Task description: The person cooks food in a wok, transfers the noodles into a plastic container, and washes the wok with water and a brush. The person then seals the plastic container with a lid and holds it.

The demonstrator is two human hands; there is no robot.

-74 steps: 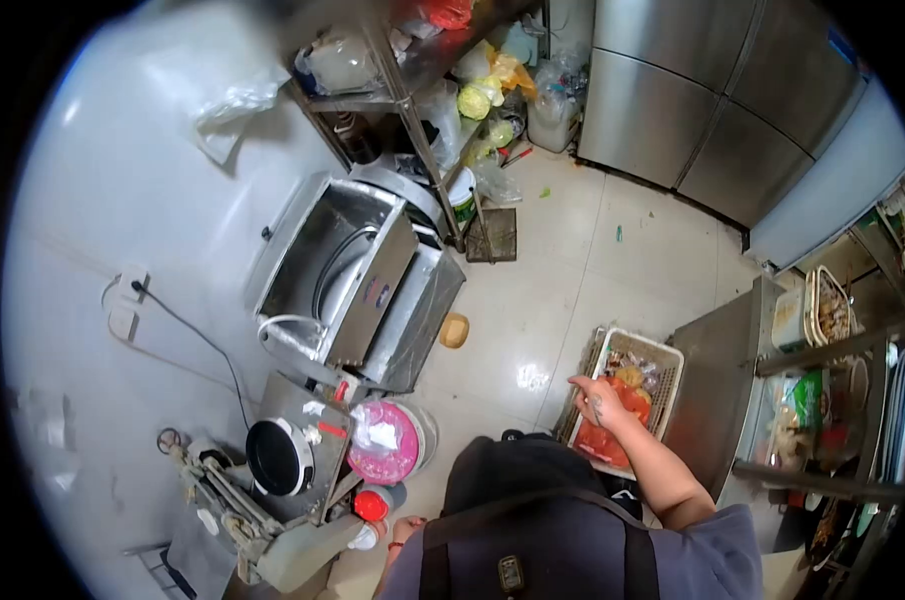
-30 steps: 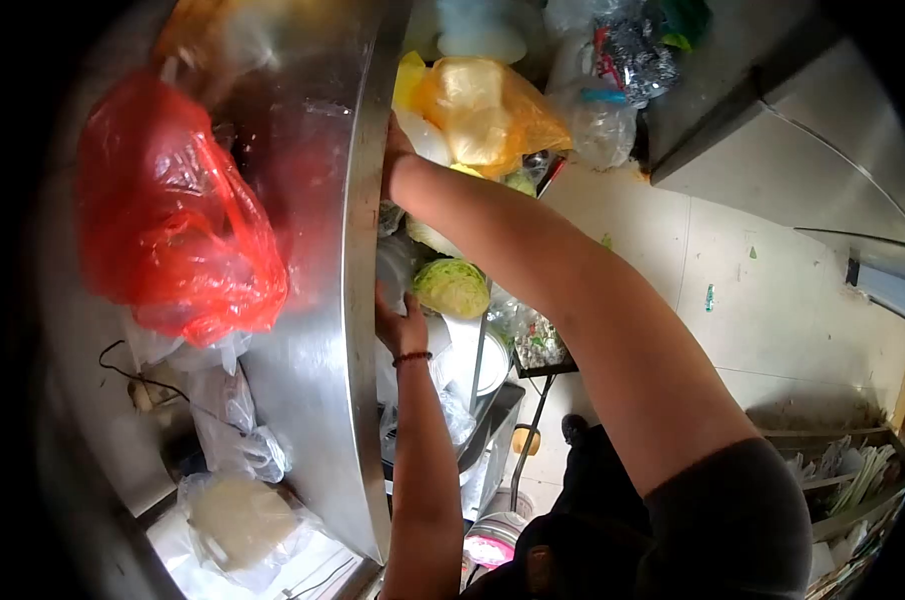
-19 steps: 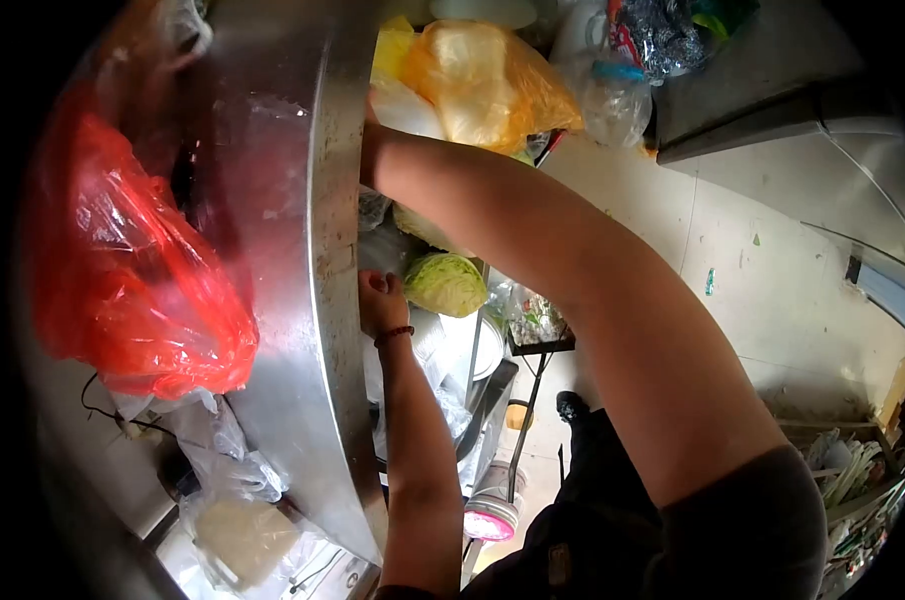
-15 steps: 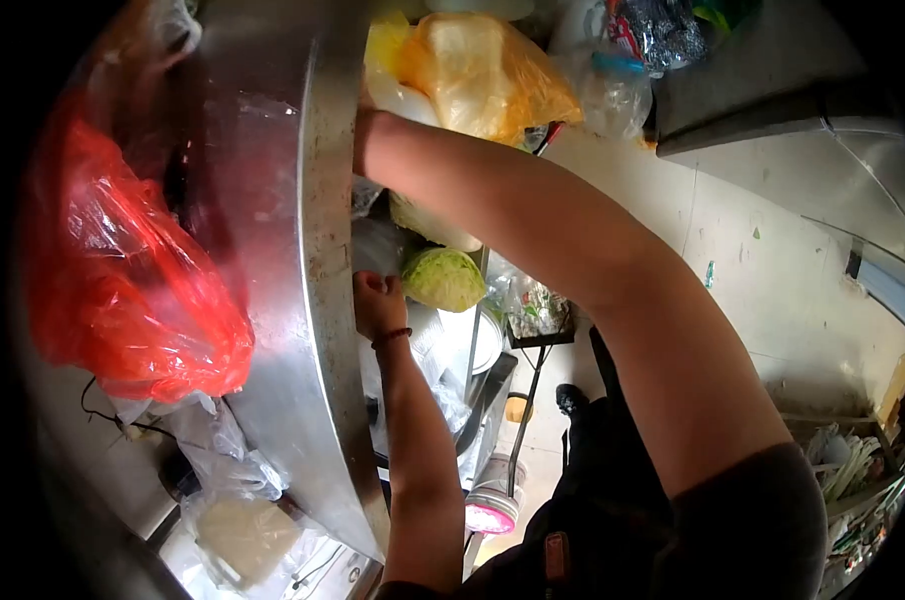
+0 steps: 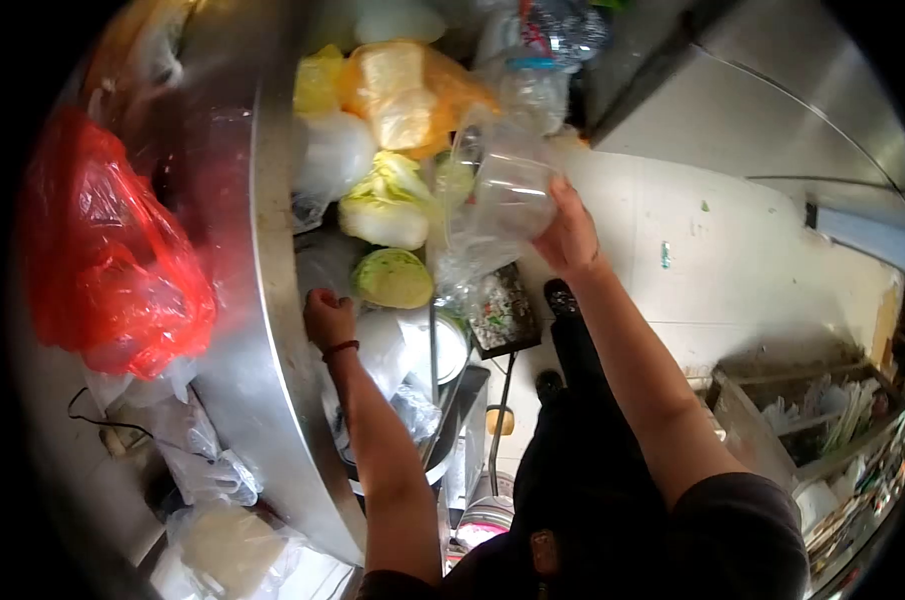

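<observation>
Right hand [image 5: 570, 228]: fingers wrapped round the outer side of a clear plastic container [image 5: 518, 190], which is tilted, just beyond the lower shelf's edge and above the tile floor [image 5: 653, 205]. Contents, if any, cannot be made out. Left hand [image 5: 331, 318]: fingers curled, beside the cut cabbage [image 5: 394, 278]; cannot tell whether it grips anything.

Step in hand, as judged: handling the container clear of the shelf goods. Any further move calls for a steady, light hold, since the thin wall probably flexes, and for room from the nearby bags.

Lower shelf, outward from the left hand: cut cabbage, then napa cabbage [image 5: 388, 205], then orange bag [image 5: 408, 95]. Steel upper shelf [image 5: 238, 365] bears a red plastic bag [image 5: 123, 250].

Room: dustpan [image 5: 513, 347] with scraps below the container; steel cabinet [image 5: 803, 100] at upper right; wooden-looking box [image 5: 748, 412] with greens at lower right.
</observation>
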